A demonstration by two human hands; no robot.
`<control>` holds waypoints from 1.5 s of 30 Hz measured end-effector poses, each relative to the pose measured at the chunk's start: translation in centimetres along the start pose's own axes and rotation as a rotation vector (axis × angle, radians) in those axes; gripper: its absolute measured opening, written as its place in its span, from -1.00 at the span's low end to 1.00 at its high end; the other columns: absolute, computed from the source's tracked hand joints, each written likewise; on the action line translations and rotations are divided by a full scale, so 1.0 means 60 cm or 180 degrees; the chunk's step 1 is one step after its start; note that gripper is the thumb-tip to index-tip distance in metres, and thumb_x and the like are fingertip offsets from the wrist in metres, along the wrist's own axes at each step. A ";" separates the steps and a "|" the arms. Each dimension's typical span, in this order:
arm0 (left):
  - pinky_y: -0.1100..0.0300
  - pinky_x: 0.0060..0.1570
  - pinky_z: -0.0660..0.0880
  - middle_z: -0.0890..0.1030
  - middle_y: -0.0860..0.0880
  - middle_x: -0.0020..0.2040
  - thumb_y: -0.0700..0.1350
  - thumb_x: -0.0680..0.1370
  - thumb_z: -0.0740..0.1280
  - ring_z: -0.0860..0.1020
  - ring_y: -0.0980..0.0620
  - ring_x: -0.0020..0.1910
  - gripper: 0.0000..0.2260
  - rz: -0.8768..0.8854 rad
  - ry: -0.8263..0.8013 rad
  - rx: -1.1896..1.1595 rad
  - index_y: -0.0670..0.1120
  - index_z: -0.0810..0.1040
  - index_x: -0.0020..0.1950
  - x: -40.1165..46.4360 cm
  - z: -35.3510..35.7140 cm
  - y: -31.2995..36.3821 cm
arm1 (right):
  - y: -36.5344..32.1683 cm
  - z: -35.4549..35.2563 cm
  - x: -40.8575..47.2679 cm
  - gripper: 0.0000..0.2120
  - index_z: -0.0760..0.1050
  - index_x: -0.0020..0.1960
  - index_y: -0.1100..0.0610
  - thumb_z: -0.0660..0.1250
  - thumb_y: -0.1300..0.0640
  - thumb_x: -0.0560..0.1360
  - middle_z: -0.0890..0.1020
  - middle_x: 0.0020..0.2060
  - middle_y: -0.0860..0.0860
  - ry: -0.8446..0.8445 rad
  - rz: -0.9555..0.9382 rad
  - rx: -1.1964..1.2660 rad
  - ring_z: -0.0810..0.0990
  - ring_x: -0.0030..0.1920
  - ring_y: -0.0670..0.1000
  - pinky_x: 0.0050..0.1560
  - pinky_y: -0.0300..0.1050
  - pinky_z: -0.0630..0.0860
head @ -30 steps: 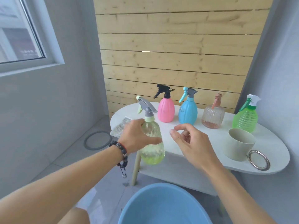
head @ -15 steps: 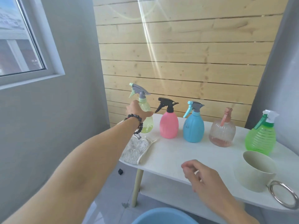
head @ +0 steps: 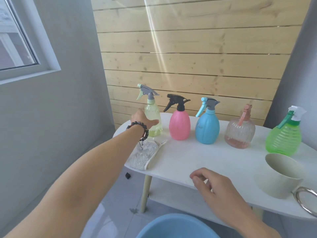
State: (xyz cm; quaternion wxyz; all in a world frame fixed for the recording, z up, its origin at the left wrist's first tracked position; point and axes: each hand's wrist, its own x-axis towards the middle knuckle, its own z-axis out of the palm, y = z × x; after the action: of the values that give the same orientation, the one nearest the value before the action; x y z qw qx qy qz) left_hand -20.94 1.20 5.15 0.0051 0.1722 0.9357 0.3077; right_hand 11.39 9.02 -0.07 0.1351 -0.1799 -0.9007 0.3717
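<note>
A pale plank wall (head: 188, 48) is filling the far side of the scene, and a white oval table (head: 197, 157) is stretching from left to right in front of it. At the near edge of the view a blue basin (head: 175, 227) is sitting low on the floor.

The left hand (head: 142, 118) is reaching far out to the table's far left end and gripping the yellow spray bottle (head: 153, 115). Its thumb is wrapping across the front of the body and its fingers are curling round behind. The bottle is standing upright on the tabletop at the left end of a row with a pink bottle (head: 179, 125), a blue bottle (head: 207, 128), a clear ribbed bottle (head: 239, 133) and a green bottle (head: 283, 138).

The right hand (head: 211, 184) is hovering over the near edge of the table, fingers loosely curled and holding nothing.

A cream cup (head: 281, 176) is standing near the right end. A white cloth (head: 144, 156) is lying just near of the yellow bottle, and a metal ring (head: 305, 201) is lying beside the cup.

The setting-down is looking all but done, since the bottle seems to be resting in line. What is remaining is letting go and drawing the arm away.
</note>
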 end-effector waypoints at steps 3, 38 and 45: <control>-0.03 0.12 0.43 0.58 -0.09 0.10 0.13 0.53 0.29 0.48 -0.19 0.13 -0.58 0.0225 0.0049 0.0983 -0.06 0.44 0.30 -0.056 -0.001 -0.066 | -0.012 0.009 -0.002 -0.84 0.55 -0.01 -0.14 0.21 -0.07 0.65 0.58 -0.04 -0.36 -0.0029 0.0030 -0.0096 0.55 -0.18 -0.16 -0.08 -0.23 0.49; -0.29 0.34 0.16 0.30 0.04 0.43 0.05 0.62 0.11 0.15 -0.39 0.47 -0.61 0.1543 -0.1254 0.1347 0.05 0.32 0.45 -0.302 0.284 0.235 | 0.025 -0.127 -0.078 -0.75 0.59 -0.10 0.04 0.21 -0.02 0.64 0.70 -0.20 -0.08 0.1715 0.0774 -0.0181 0.60 -0.14 0.04 -0.21 -0.08 0.37; -0.35 0.30 0.13 0.24 0.15 0.48 0.06 0.60 0.09 0.09 -0.30 0.47 -0.61 0.1941 -0.1150 0.1364 0.11 0.25 0.44 -0.289 0.286 0.225 | 0.035 -0.121 -0.083 -0.72 0.55 -0.14 0.01 0.19 -0.05 0.64 0.68 -0.22 -0.09 0.1549 0.0766 -0.0345 0.59 -0.17 0.07 -0.19 -0.03 0.45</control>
State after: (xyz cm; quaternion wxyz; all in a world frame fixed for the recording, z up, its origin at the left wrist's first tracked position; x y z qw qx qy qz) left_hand 1.68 15.55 -2.62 0.0419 0.4900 0.8688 0.0582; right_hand 19.07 12.80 2.90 0.2925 -0.3766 -0.8325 0.2821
